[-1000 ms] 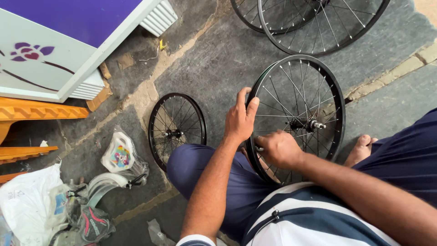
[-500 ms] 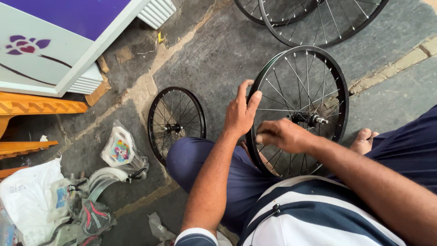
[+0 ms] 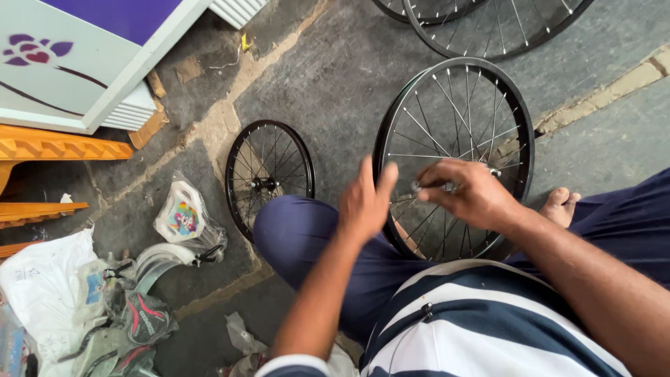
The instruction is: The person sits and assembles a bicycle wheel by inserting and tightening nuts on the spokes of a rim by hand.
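I sit on the ground with a black spoked bicycle wheel [image 3: 453,84] standing between my knees. My left hand [image 3: 364,202] rests on the wheel's left rim, fingers up and a little apart. At the wheel's middle, my right hand [image 3: 467,192] pinches a small metal part at the hub axle [image 3: 493,170]. My dark blue trouser leg [image 3: 300,230] lies under the wheel. My bare foot [image 3: 562,206] shows to the right of it.
A smaller black wheel [image 3: 269,183] lies flat to the left. Two more wheels [image 3: 488,28] lie at the top. Plastic-wrapped parts and white mudguards [image 3: 167,255] are piled at lower left. A white and purple panel [image 3: 77,56] and orange mouldings [image 3: 56,150] stand at upper left.
My right hand has moved from the lower rim up to the hub. My left hand has shifted slightly along the left rim. The view has drifted a little.
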